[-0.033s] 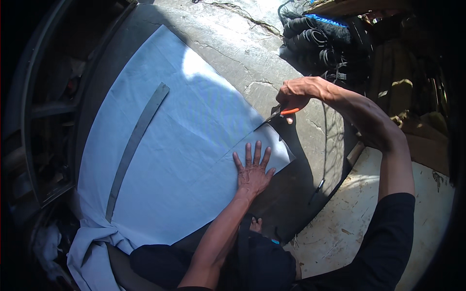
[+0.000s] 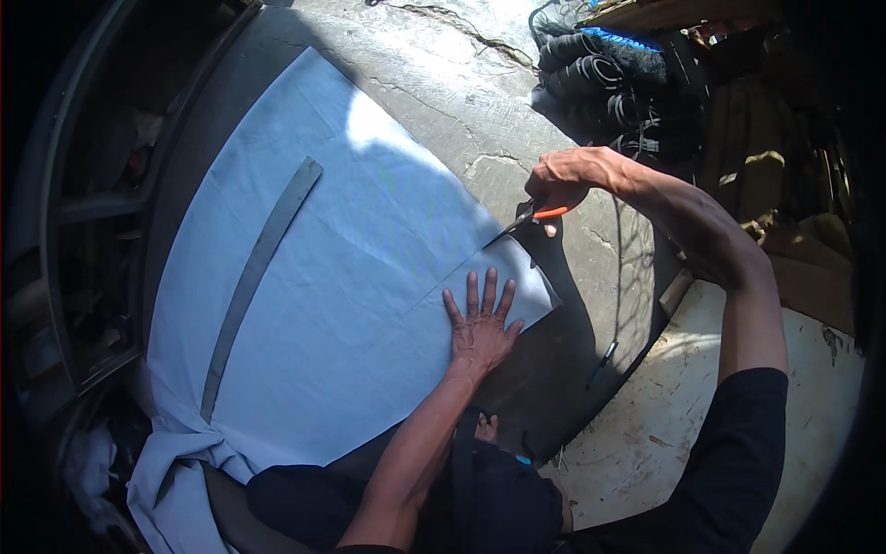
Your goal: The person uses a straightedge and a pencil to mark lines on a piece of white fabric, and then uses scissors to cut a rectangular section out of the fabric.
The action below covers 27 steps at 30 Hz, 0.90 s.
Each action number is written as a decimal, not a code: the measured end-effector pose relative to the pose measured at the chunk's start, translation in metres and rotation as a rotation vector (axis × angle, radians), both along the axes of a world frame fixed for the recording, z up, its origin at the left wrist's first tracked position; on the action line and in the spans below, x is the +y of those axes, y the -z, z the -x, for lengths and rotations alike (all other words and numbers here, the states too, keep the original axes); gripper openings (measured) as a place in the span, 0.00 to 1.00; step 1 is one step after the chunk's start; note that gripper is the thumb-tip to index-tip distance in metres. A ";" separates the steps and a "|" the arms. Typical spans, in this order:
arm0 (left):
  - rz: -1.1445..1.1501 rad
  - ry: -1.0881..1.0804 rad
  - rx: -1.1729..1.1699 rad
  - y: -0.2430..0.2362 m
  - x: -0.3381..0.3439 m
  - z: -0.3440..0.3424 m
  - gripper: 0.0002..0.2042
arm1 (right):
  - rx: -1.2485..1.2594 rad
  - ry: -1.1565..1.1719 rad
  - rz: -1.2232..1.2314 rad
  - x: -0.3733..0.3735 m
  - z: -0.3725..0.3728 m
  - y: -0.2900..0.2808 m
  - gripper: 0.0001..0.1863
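Note:
A large pale blue-white sheet of cloth point(image 2: 314, 342) lies spread over a dark surface, with a faint line running across its right part. My left hand point(image 2: 482, 334) rests flat on the sheet below that line, its fingers spread. My right hand point(image 2: 565, 177) grips a pair of scissors point(image 2: 552, 213) with orange on the handle. Their blades point down and left at the sheet's right edge, where the line meets it. How far apart the blades stand is hard to see. A long grey flat strip point(image 2: 251, 286), like a ruler, lies on the sheet's left side.
A pen point(image 2: 605, 355) lies on the dark surface right of the sheet. Bundled black straps or rolls point(image 2: 595, 83) are heaped at the far right. A dark-framed shelf point(image 2: 97, 208) borders the left. Bunched cloth point(image 2: 189, 475) hangs at the near left. Bare toes show near my left forearm.

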<state>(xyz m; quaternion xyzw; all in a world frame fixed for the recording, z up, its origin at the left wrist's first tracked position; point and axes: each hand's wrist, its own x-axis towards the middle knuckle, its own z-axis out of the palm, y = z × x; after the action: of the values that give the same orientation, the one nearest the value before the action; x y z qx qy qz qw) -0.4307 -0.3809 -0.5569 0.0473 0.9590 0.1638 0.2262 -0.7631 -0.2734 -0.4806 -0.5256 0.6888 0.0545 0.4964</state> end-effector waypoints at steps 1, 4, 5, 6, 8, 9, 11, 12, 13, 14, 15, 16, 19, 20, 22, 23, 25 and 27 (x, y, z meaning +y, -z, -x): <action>-0.002 0.001 0.001 0.000 0.000 0.000 0.38 | -0.007 0.011 0.026 0.002 -0.002 0.000 0.34; 0.009 -0.010 -0.022 0.000 -0.004 -0.001 0.38 | -0.015 0.067 0.039 -0.006 -0.016 0.004 0.33; 0.017 -0.013 -0.017 0.001 -0.005 -0.002 0.38 | -0.023 0.088 0.046 -0.011 -0.018 0.006 0.33; 0.016 -0.012 -0.009 0.000 -0.004 -0.002 0.38 | -0.021 0.090 0.042 -0.012 -0.018 0.002 0.33; 0.008 -0.010 -0.006 -0.001 -0.002 -0.001 0.37 | -0.016 0.073 0.002 -0.014 -0.015 -0.007 0.32; 0.010 -0.011 -0.007 -0.002 -0.002 -0.001 0.37 | -0.017 0.062 -0.012 -0.017 -0.014 -0.009 0.32; 0.010 -0.011 -0.024 -0.004 -0.001 0.001 0.37 | -0.031 0.058 -0.033 -0.016 -0.012 -0.007 0.31; 0.004 -0.006 -0.037 -0.003 0.000 0.002 0.37 | -0.040 0.060 -0.060 -0.014 -0.011 -0.007 0.31; 0.005 -0.010 -0.036 -0.003 0.000 0.002 0.37 | -0.039 0.057 -0.058 -0.011 -0.011 -0.003 0.31; 0.001 -0.012 -0.030 -0.003 -0.001 0.001 0.37 | -0.055 0.071 0.000 -0.008 -0.014 0.005 0.30; -0.004 -0.014 -0.023 -0.004 -0.001 0.001 0.37 | -0.071 0.086 0.057 -0.009 -0.018 0.006 0.30; -0.005 -0.016 -0.022 -0.005 -0.001 0.002 0.37 | -0.050 0.087 0.049 -0.010 -0.020 0.007 0.30; -0.015 -0.018 -0.046 -0.006 -0.003 0.002 0.37 | -0.019 0.102 -0.021 -0.021 -0.029 0.004 0.30; -0.017 -0.020 -0.045 -0.006 -0.002 0.002 0.37 | -0.020 0.100 -0.020 -0.022 -0.029 0.001 0.30; -0.013 -0.026 -0.044 -0.007 -0.003 0.002 0.37 | -0.024 0.109 -0.017 -0.023 -0.027 -0.001 0.30; -0.022 -0.027 -0.042 -0.007 -0.004 0.002 0.37 | -0.026 0.107 -0.014 -0.024 -0.026 -0.002 0.30; -0.035 -0.035 -0.041 -0.005 -0.003 0.001 0.37 | -0.001 0.029 -0.034 -0.021 -0.023 -0.004 0.37; -0.031 -0.036 -0.017 -0.004 -0.004 0.000 0.37 | 0.025 0.050 -0.030 -0.022 -0.030 -0.003 0.36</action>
<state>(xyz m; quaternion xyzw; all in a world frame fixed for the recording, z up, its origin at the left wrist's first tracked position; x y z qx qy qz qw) -0.4309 -0.3844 -0.5534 0.0320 0.9551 0.1833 0.2305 -0.7326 -0.2953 -0.4778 -0.5000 0.7068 0.0589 0.4969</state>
